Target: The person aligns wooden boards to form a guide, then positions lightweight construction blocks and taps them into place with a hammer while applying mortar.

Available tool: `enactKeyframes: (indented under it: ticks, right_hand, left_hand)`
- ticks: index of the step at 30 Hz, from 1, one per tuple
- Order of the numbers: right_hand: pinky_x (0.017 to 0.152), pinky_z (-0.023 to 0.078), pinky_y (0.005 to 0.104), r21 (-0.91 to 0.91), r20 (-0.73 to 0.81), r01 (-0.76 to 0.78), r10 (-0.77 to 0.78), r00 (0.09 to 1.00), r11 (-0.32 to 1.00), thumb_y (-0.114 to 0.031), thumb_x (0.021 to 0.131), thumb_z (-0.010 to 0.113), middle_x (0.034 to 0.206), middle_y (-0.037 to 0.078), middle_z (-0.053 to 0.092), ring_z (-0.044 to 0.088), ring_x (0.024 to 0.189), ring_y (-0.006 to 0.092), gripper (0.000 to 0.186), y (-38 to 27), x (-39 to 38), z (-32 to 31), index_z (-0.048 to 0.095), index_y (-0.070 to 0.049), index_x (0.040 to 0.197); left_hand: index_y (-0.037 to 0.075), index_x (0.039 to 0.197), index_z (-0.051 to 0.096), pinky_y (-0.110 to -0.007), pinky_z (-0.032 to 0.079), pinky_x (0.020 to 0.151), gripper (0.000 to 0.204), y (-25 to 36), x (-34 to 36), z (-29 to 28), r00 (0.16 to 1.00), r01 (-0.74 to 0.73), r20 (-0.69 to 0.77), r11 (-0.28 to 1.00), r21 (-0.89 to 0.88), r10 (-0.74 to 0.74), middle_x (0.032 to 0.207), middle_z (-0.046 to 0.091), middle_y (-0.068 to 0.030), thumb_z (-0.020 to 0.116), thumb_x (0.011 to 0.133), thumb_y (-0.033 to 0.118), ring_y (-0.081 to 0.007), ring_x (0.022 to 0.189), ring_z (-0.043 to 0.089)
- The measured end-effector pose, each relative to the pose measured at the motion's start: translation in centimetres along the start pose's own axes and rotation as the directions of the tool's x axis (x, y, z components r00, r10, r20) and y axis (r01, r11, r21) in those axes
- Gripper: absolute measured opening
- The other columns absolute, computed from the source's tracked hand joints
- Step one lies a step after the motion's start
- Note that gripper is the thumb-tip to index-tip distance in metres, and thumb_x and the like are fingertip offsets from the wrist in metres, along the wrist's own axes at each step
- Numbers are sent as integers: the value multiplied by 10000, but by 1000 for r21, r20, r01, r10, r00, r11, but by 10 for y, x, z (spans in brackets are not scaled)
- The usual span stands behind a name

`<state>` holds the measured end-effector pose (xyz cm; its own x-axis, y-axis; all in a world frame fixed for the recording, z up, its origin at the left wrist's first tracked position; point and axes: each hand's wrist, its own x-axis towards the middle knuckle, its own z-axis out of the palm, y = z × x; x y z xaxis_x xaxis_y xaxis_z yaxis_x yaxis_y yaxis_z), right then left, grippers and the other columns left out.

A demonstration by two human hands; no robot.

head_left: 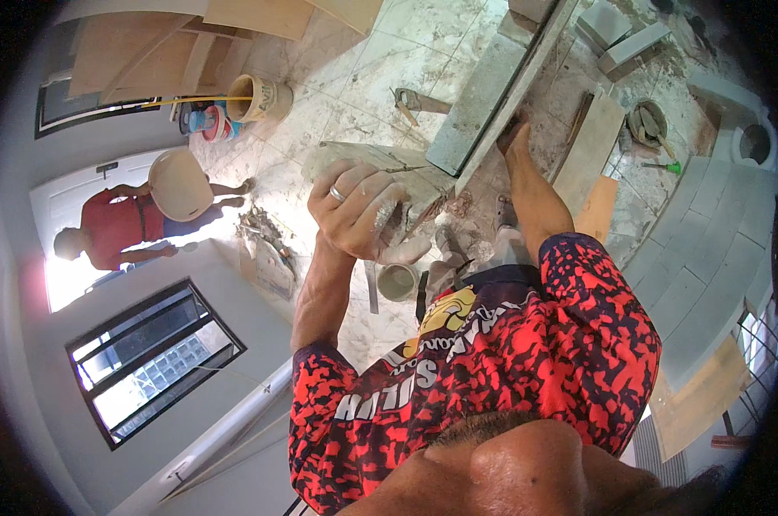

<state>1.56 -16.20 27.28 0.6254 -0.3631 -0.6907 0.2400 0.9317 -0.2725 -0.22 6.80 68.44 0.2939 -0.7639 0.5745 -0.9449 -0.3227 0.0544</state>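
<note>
My left hand [359,211], ringed and coated with pale dust, is closed with its fingers curled over a dusty grey-brown slab [355,159]. The slab looks rough and cracked along its side. Farther right, my right hand [515,136] reaches to the edge of a long narrow board [518,95]; its fingers are in shadow and mostly hidden there. Along the board's left side lies a long grey block [475,107], its near end close to the slab's right end. Below my left hand stands a small round pail [398,281].
A person [114,219] in red at the left holds a pale rounded panel [180,185]. A large bucket [256,99] stands on the dusty tiled floor. Loose grey blocks [630,47], a basin [647,122] with a tool, and a grey block wall [707,232] occupy the right.
</note>
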Motion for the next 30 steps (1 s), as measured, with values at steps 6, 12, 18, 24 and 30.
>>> enactKeyframes:
  ticks: [6, 12, 18, 24, 30]
  right_hand:
    - [929, 397, 424, 39, -55, -8, 10, 998, 999, -382, 875, 379, 1077, 140, 556, 515, 998, 296, 458, 11, 13, -11, 536, -10, 1092]
    - [999, 335, 457, -39, -33, 11, -12, 999, 999, -386, 915, 297, 1265, 199, 434, 444, 1139, 334, 549, 14, 13, -23, 389, 27, 1264]
    - [979, 360, 464, -1, -40, 77, -77, 996, 997, -385, 909, 306, 1191, 181, 474, 464, 1102, 327, 509, 17, 28, -40, 431, 9, 1208]
    - [930, 412, 446, 0, -98, 54, -54, 994, 999, -386, 897, 347, 1165, 185, 493, 492, 1040, 329, 512, 23, 27, -36, 479, 24, 1174]
    - [975, 373, 429, -19, -85, 43, -45, 995, 999, -456, 906, 345, 1219, 174, 464, 457, 1097, 311, 568, 22, 19, -32, 463, 11, 1208]
  left_hand:
    - [100, 728, 634, -372, 479, 709, 433, -2, -4, 4, 1000, -4, 11, 1000, -13, 4, 722, 617, -27, 607, 696, 531, -220, 701, 607]
    - [70, 685, 600, -353, 459, 665, 414, -3, -11, 14, 999, -35, 21, 998, -53, 36, 719, 624, -60, 665, 627, 474, -226, 666, 597]
    - [102, 738, 618, -366, 457, 704, 397, -3, -6, 18, 996, -22, 83, 998, -65, 28, 740, 622, -27, 639, 679, 494, -218, 684, 601]
    - [72, 690, 603, -347, 443, 662, 428, -6, -15, 21, 995, -41, 91, 999, -34, 44, 737, 621, -61, 685, 612, 484, -222, 675, 591]
    - [110, 754, 634, -354, 442, 693, 311, -6, -11, 19, 994, 3, 112, 999, -34, 1, 759, 627, -14, 673, 621, 389, -197, 692, 596]
